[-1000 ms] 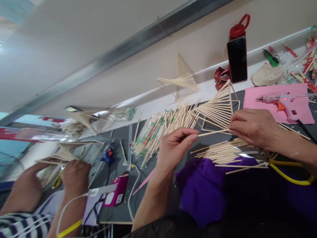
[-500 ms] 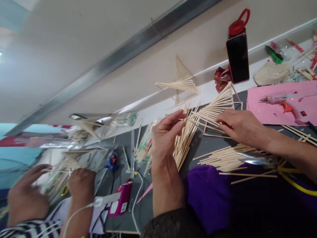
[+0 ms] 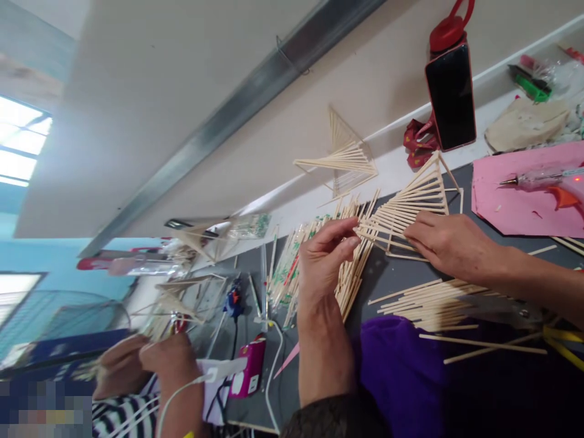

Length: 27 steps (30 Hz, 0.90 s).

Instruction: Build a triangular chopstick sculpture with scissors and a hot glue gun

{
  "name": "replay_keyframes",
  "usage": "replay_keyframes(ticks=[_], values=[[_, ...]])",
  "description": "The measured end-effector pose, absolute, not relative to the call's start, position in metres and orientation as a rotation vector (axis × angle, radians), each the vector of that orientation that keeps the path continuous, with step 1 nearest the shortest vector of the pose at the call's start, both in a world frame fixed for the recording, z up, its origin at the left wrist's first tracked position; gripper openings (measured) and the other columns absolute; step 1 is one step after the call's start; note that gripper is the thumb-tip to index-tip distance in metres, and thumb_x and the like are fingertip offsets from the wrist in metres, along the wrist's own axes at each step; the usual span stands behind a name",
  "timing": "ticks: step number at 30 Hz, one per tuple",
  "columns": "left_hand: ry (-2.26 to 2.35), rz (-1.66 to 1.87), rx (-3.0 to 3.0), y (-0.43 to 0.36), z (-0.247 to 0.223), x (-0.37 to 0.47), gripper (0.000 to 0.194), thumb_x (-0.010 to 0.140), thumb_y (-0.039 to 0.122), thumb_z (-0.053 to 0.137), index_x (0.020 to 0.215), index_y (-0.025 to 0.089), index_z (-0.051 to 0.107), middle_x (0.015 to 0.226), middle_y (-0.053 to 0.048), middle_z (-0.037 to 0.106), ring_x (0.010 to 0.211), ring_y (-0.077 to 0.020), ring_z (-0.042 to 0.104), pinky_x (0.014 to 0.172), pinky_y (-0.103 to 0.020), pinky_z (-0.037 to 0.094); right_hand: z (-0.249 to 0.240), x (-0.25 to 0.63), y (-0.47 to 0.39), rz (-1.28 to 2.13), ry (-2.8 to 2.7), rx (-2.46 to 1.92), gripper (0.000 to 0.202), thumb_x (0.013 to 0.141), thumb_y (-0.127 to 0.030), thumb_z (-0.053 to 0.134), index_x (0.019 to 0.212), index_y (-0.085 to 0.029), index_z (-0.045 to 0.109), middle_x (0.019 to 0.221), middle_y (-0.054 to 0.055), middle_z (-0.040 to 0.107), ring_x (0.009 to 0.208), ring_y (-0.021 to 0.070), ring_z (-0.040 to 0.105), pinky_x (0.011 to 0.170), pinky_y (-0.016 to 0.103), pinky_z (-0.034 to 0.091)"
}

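Observation:
A frame of thin wooden sticks (image 3: 401, 210), its sticks fanned out in a twisted row, is between my hands above the grey table. My left hand (image 3: 326, 261) pinches its pointed left corner with thumb and forefinger. Across the right side, my right hand (image 3: 451, 243) has its fingers closed on a stick of the frame; the fingertips are partly hidden behind the hand. Behind my left wrist lies a pile of loose sticks (image 3: 351, 292). More loose sticks (image 3: 424, 301) lie in front, beside purple cloth (image 3: 392, 353). Yellow-handled scissors (image 3: 563, 340) lie at the right, partly hidden.
A finished-looking stick frame (image 3: 347, 158) stands against the wall. A phone (image 3: 451, 97) leans on a red-capped bottle (image 3: 449, 33). A glue gun (image 3: 542, 179) rests on pink board (image 3: 502, 213). At left, another person's hands (image 3: 168, 356) work near a blue glue gun (image 3: 233, 298).
The view has swung left, so things sit further right. My left fingertips have closed in on the frame's left corner. My right hand keeps its hold. The other person's hands are closer together.

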<state>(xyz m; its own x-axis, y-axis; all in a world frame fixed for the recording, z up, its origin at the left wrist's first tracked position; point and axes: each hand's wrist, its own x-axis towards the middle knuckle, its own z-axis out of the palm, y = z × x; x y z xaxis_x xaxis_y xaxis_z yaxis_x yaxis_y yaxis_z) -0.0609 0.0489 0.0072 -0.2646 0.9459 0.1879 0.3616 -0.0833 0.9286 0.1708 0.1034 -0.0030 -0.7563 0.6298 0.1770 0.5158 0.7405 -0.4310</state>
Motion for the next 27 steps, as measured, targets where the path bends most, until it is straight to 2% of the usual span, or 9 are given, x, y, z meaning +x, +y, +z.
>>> replay_keyframes(ticks=[6,13,21,27], values=[[1.639,1.346,1.443,0.0487,0.0049,-0.0602,0.026,0.068,0.020,0.079,0.092,0.028,0.080,0.089,-0.003,0.072,0.061,-0.0093,0.057,0.042,-0.019,0.044,-0.0094,0.1703,0.1013,0.494,-2.621,-0.864,0.025,0.096,-0.015,0.044,0.097,-0.015,0.069,0.091,0.009,0.068,0.069,0.0148,0.054,0.053,0.027,0.027],[1.546,1.386,1.435,0.0521,0.0006,-0.0609,0.025,0.067,0.018,0.079,0.090,0.028,0.081,0.087,-0.002,0.070,0.055,-0.0058,0.055,0.041,-0.015,0.043,-0.0098,0.1701,0.0976,0.570,-2.669,-0.876,0.022,0.096,-0.013,0.047,0.103,-0.014,0.068,0.100,0.009,0.069,0.077,0.0159,0.060,0.057,0.028,0.032],[1.574,1.411,1.414,0.0511,0.0005,-0.0585,0.017,0.070,0.020,0.078,0.085,0.027,0.082,0.085,-0.002,0.070,0.056,-0.0066,0.057,0.041,-0.015,0.042,-0.0123,0.1685,0.0969,0.542,-2.685,-0.886,0.022,0.097,-0.016,0.046,0.102,-0.016,0.067,0.098,0.008,0.069,0.074,0.0150,0.059,0.056,0.027,0.031],[1.588,1.410,1.361,0.0512,0.0018,-0.0573,0.024,0.064,0.019,0.080,0.087,0.026,0.081,0.083,-0.002,0.070,0.053,-0.0060,0.056,0.040,-0.016,0.041,-0.0128,0.1683,0.0975,0.548,-2.679,-0.874,0.022,0.096,-0.014,0.045,0.103,-0.016,0.067,0.099,0.007,0.069,0.076,0.0152,0.060,0.056,0.027,0.030]])
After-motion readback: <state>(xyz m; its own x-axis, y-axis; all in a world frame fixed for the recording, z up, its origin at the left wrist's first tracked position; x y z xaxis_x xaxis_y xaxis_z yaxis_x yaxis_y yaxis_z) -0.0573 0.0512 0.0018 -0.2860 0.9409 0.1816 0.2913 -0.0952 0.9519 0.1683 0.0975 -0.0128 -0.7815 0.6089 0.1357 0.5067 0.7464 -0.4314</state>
